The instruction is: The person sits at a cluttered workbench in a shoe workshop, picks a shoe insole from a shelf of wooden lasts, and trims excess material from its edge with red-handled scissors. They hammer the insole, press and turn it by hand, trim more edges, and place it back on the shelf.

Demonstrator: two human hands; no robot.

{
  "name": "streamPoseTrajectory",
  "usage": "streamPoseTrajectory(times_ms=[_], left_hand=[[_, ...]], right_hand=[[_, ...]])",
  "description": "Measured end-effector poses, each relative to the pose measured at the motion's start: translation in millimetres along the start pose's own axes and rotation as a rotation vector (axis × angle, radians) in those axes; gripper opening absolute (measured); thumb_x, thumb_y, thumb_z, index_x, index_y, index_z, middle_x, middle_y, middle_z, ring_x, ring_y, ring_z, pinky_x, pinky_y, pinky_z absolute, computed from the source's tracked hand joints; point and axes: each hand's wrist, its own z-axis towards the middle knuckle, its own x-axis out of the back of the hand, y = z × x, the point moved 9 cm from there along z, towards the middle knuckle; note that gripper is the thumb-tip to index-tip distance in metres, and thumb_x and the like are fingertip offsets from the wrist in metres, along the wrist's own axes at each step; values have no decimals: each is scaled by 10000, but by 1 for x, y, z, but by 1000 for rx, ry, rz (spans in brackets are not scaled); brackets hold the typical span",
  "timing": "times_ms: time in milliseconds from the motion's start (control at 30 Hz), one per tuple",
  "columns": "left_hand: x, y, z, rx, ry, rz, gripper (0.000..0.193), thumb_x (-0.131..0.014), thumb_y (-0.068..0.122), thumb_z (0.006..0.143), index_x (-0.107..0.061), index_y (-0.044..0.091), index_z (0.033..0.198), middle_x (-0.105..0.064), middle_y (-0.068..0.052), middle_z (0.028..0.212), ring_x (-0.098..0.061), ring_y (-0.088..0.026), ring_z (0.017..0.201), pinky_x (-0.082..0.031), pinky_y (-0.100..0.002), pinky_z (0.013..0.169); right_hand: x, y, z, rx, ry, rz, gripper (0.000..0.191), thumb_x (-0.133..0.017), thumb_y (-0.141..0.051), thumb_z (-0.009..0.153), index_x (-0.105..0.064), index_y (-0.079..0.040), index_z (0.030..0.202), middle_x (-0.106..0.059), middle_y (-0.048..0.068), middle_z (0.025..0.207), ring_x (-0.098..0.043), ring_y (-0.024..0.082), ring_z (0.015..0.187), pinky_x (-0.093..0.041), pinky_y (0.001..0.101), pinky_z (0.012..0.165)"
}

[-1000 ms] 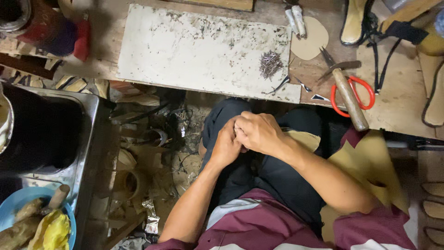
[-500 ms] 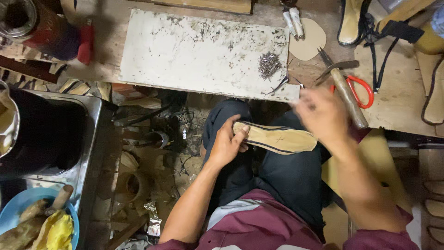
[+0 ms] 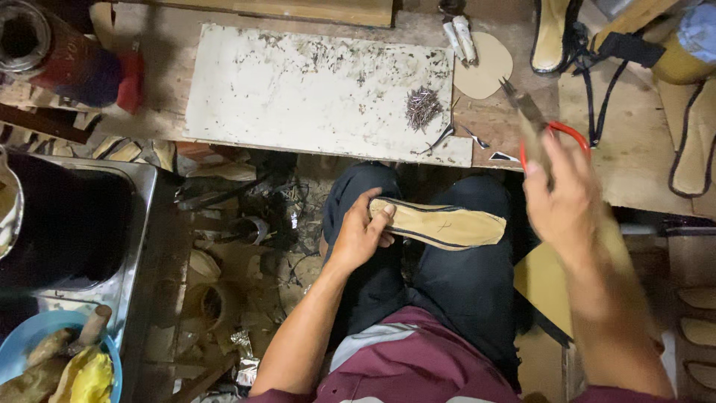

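A tan shoe sole with a dark edge (image 3: 440, 224) lies across my lap, toe end to the left. My left hand (image 3: 362, 235) grips that toe end, thumb on top. My right hand (image 3: 563, 201) is blurred at the bench edge to the right, closed around the wooden handle of a hammer (image 3: 526, 112) whose metal head points up and left. Red-handled scissors (image 3: 570, 130) lie just behind the hand. A small pile of nails (image 3: 423, 107) sits on the stained white board (image 3: 313, 82), up and left of my right hand.
A steel sink (image 3: 142, 246) and a blue bowl (image 3: 15, 351) with tools are at the left. A red can (image 3: 52, 56) stands at the top left. Cut sole pieces (image 3: 485, 67), straps and shoe parts crowd the bench at the right. Scraps litter the floor.
My hands were together over the sole on my lap. My right hand has left it, reached up right to the bench and closed on the hammer. My left hand stays on the sole.
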Motion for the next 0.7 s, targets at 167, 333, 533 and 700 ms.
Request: streamPoseTrajectory(times_ms=[167,333,533,700], left_hand=[[-2,-5,5,16,0,2,531,-594,251,993,-475,-53,1412,-722,-117,855,-696,-153,593,-584,-283,526],[0,-9,5,-45,-34,-31,492,-525,133,976,-451,-65,1421,-719,-127,913,-715,-155,631,-605,-280,551],[1,-12,6,-53,-48,-89,478,-528,102,969,-452,-57,1414,-709,-116,964,-714,-156,644,-600,-277,546],[3,-17,8,-3,-20,-87,478,-547,88,964,-468,-54,1414,-697,-137,885,-689,-165,604,-583,-288,525]], right_hand=[[-52,-72,-68,-171,-342,327,451,-711,-187,901,-614,-4,1302,-733,210,1062,-756,313,884,-588,384,797],[-31,-134,-76,216,-216,526,439,-647,-63,953,-546,23,1372,-695,235,1189,-720,358,1059,-571,398,904],[-58,-146,-69,170,-365,434,486,-688,-62,928,-570,-2,1396,-709,212,1066,-717,369,918,-566,425,806],[-40,-138,-77,178,-257,561,472,-650,-37,943,-537,20,1398,-719,180,1107,-740,276,892,-593,358,776]])
